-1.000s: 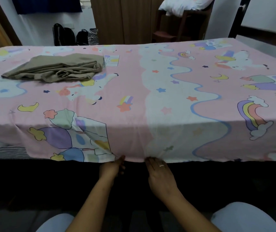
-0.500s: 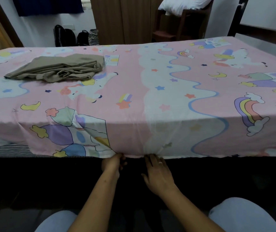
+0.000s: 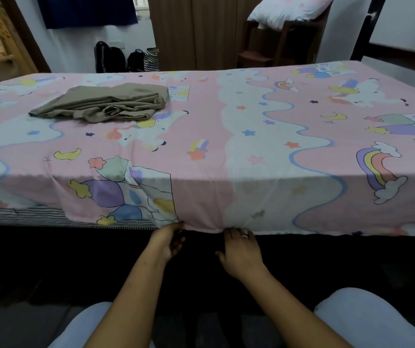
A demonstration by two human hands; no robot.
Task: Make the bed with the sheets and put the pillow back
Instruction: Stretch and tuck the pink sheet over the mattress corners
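Your left hand [image 3: 170,241] and right hand [image 3: 241,249] sit side by side at the near edge of the bed, right where the hem of the pink cartoon-print bedsheet [image 3: 201,136] hangs over the mattress side. The left hand curls its fingers up onto the hem and looks to be pinching it, though the fingertips are partly hidden, so you cannot be sure how much cloth it has. The right hand is flat and spread, fingertips touching the hem or pushed just under it. The sheet lies smooth over most of the top, but toward the near-left corner it falls short and the striped mattress [image 3: 25,216] shows bare below it. That is your main risk: tug hard at the middle and you will likely drag the cloth further off that corner, or pull slack from the far edge, which you cannot see from here. Diagonal creases already run up from your left hand, so an uneven pull could set wrinkles across the top. The folded olive-brown cloth [image 3: 103,104] resting near the far-left part of the bed will ride along with any shift. The pillow [image 3: 287,11] waits on the wooden chair [image 3: 271,43] beyond the far edge, not yet returned.
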